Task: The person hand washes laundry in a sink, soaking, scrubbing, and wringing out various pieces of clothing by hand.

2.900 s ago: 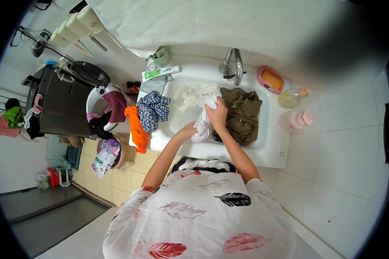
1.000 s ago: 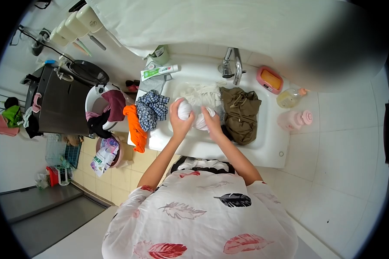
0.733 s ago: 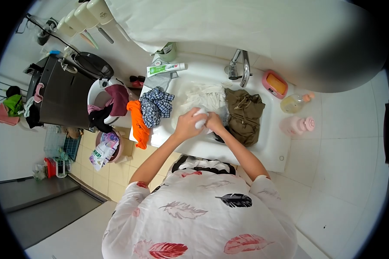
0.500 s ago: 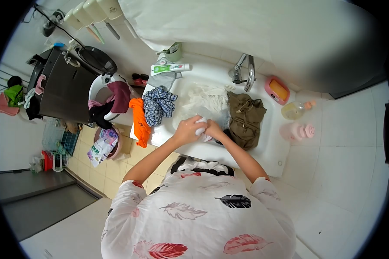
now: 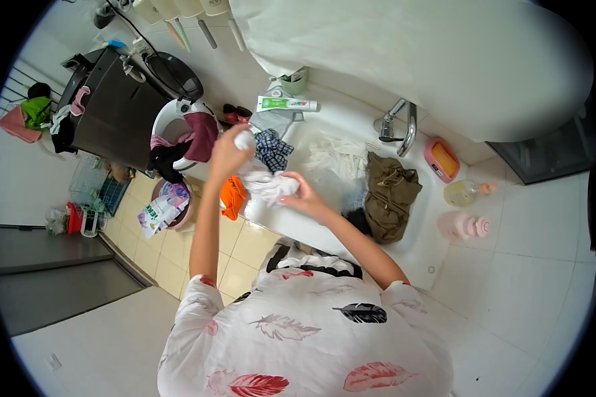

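Note:
A twisted white cloth (image 5: 269, 186) stretches between my two hands, above the left end of the white sink (image 5: 422, 255). My left hand (image 5: 229, 156) is closed round its bunched upper end. My right hand (image 5: 308, 198) grips its lower right part, thumb in front. Close to my left hand lie a blue checked cloth (image 5: 271, 149) and an orange cloth (image 5: 232, 196), partly covered by the white one. White fabric (image 5: 334, 157) soaks in the sudsy basin. On its right side rests a folded brown garment (image 5: 389, 198), with a dark cloth (image 5: 357, 221) beside it.
A chrome faucet (image 5: 400, 126) rises behind the basin. A toothpaste tube (image 5: 288, 104), a pink soap dish (image 5: 442, 159) and two bottles stand around the sink. To the left are a white bucket with clothes (image 5: 200, 135), a pink tub (image 5: 187, 217) and a dark appliance (image 5: 116, 109).
Both hands have moved left from over the basin, carrying the white cloth, and have drawn apart. The cloth, bunched before, is now stretched out. The view has shifted slightly.

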